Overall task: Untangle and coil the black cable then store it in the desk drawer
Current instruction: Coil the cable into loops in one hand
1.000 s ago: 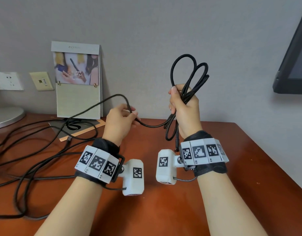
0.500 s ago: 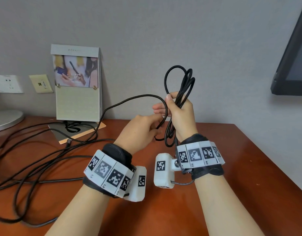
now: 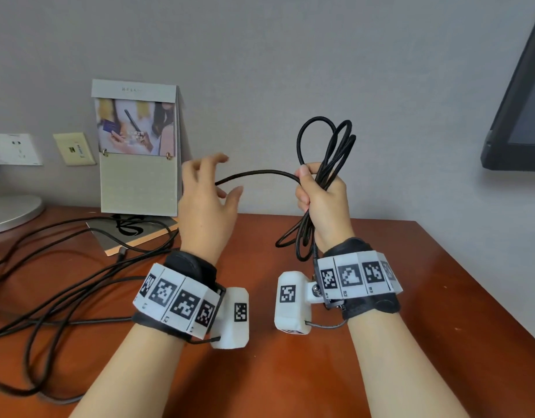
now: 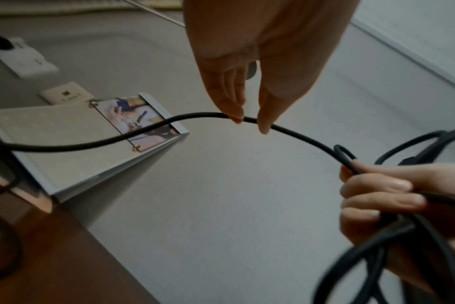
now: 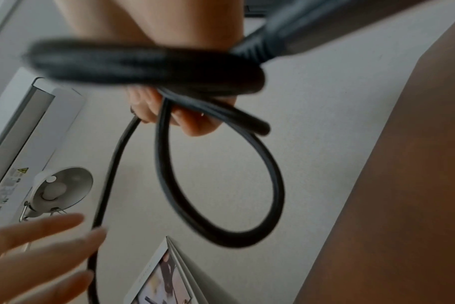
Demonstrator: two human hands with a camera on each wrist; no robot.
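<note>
While the right hand (image 3: 323,203) clenches around a bundle of loops of the thin black round cable (image 3: 323,152), it stands raised at the centre right of the head view, above the reddish-brown wooden desk (image 3: 380,342). Loops rise above the fist and more hang below it toward the wrist band. From the fist a single strand arches leftward to the left hand (image 3: 204,203), which sits at the frame's centre with fingers spread and relaxed, grasping nothing. In the left wrist view the strand (image 4: 299,135) passes just under the tips of the straight fingers (image 4: 231,107) and thumb; whether they touch it cannot be told. The right wrist view shows the curled fingers (image 5: 153,107) closed on several blurred strands, one large loop (image 5: 221,185) hanging below them.

Past the left hand the rest of the cable trails down and sprawls in loose tangles across the left part of the desk (image 3: 49,285). A grey standing desk calendar with a photo panel (image 3: 138,146) rises at the upper left against the grey wall, beside a white socket plate (image 3: 14,149) and a beige plate (image 3: 74,148). A dark monitor edge (image 3: 519,110) fills the upper right corner.
</note>
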